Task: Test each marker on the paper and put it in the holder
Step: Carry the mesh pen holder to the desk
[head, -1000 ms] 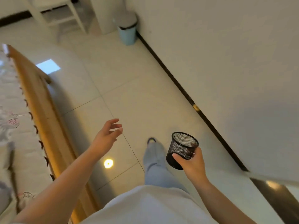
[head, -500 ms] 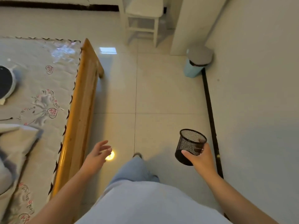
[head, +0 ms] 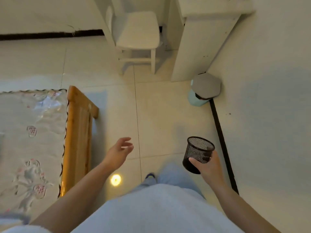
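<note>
One holder (head: 198,152), one chair (head: 138,31), one bin (head: 204,89).

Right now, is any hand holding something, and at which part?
The right hand holds the black mesh holder by its lower side wall, thumb across the front. The left hand holds nothing.

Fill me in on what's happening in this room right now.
A person stands on the tiled floor beside a wooden-edged bed. Their right hand grips a black mesh holder from below; it looks empty. Their left hand hangs open and holds nothing. A white chair and a small lidded bin stand ahead. No markers or paper are in view, so testing has not begun.
</note>
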`<state>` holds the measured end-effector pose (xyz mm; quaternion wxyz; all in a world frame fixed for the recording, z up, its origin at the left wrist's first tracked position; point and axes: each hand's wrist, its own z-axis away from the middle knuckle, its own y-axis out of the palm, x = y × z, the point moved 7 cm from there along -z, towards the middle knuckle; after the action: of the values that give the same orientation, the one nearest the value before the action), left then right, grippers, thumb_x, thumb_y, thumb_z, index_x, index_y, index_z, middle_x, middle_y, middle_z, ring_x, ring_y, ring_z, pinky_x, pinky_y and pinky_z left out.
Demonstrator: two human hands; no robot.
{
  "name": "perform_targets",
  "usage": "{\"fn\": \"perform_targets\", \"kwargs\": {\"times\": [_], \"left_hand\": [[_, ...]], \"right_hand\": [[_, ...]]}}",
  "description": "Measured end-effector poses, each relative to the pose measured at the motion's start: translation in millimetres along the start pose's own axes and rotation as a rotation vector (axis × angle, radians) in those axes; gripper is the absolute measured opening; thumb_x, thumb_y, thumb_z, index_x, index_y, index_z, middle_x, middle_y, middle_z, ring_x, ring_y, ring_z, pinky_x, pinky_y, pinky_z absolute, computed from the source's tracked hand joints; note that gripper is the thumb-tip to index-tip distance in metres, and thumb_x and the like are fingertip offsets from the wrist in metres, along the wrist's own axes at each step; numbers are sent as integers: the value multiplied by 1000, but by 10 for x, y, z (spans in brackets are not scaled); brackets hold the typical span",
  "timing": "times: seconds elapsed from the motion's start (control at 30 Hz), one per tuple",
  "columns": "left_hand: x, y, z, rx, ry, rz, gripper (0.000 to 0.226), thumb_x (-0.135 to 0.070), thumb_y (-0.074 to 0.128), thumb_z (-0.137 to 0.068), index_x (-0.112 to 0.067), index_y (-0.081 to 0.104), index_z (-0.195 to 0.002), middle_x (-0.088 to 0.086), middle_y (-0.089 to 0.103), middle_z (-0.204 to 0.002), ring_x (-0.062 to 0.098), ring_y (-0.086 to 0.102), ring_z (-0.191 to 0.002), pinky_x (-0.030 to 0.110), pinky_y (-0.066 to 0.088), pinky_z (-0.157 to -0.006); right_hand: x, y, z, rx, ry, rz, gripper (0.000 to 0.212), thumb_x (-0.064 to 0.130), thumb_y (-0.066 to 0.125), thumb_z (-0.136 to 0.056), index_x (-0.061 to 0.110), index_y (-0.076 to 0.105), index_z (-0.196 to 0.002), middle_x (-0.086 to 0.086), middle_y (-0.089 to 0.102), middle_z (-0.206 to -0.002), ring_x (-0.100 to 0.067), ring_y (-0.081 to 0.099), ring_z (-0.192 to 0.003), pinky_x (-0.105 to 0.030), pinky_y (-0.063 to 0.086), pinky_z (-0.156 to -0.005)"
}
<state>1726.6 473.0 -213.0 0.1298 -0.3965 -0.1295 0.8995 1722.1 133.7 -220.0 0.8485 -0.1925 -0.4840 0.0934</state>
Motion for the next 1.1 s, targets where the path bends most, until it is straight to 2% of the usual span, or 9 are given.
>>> {"fn": "perform_targets", "kwargs": {"times": [0.07, 0.2, 0.43, 0.5, 0.63, 0.77, 0.87, 1.0, 1.1], "left_hand": [[-455, -122, -403, 21, 44, -1, 36, -25, 53, -91, -23, 45, -126, 0, 58, -116, 18, 56, -105, 36, 46, -92], [-1050, -371, -1209, 24, 82, -37, 35, -30, 51, -92, -27, 44, -126, -6, 57, -114, 13, 56, -104, 34, 46, -92], [-1433, -987, -2168, -124, -122, 136, 34, -23, 52, -92, -22, 46, -125, 3, 58, -117, 20, 57, -105, 39, 45, -93], [-1515, -1212, -2357, -168, -158, 191, 32, -20, 52, -92, -23, 47, -123, 4, 59, -116, 20, 57, -104, 38, 45, -90], [-1625, -1577, -2718, -250, -217, 292, 28, -19, 51, -92, -24, 47, -120, 3, 57, -114, 20, 55, -101, 34, 43, -82], [-1837, -1832, -3338, -281, -253, 339, 28, -16, 53, -92, -18, 49, -119, 5, 57, -108, 15, 55, -89, 30, 43, -70], [-2161, -2072, -3956, -238, -232, 306, 27, -16, 54, -91, -17, 50, -118, 5, 59, -107, 17, 57, -89, 30, 44, -70], [-2884, -2419, -4810, -134, -171, 207, 23, -16, 56, -90, -22, 53, -112, 7, 62, -105, 23, 60, -93, 35, 45, -79], [-3528, -2612, -5403, -61, -95, 71, 21, -20, 58, -89, -29, 54, -108, 2, 63, -104, 21, 61, -96, 41, 45, -90]], "right_hand": [[212, 56, -348, -32, 16, -11, 60, 17, 84, -63, 15, 49, -112, 1, 62, -103, -14, 60, -94, -29, 48, -79], [583, 270, -1229, -18, 37, -17, 60, 17, 84, -63, 17, 48, -111, -1, 61, -104, -17, 60, -94, -32, 48, -80], [1820, 669, -2919, 162, -28, 112, 59, 24, 84, -62, 20, 49, -109, 3, 60, -103, -13, 59, -94, -27, 47, -76], [2284, 806, -3323, 208, -87, 172, 64, 26, 85, -61, 19, 48, -112, 4, 58, -105, -14, 57, -96, -32, 48, -82], [3074, 1124, -3976, 237, -163, 171, 50, 24, 84, -61, 32, 50, -97, 11, 60, -98, -4, 59, -89, -23, 46, -73], [3502, 1453, -4631, 250, -133, 170, 63, 28, 83, -62, 19, 51, -115, 2, 63, -106, -14, 61, -97, -32, 50, -79], [3757, 1604, -5031, 212, -123, 137, 61, 29, 83, -62, 24, 49, -112, 11, 60, -103, -4, 59, -94, -21, 44, -71], [4060, 1678, -5462, 112, -58, 84, 62, 27, 83, -62, 24, 50, -114, 12, 59, -103, -4, 57, -93, -23, 43, -72], [4310, 1691, -5772, 18, -47, 24, 57, 23, 84, -62, 29, 49, -106, 16, 56, -99, 3, 54, -90, -17, 41, -68]]}}
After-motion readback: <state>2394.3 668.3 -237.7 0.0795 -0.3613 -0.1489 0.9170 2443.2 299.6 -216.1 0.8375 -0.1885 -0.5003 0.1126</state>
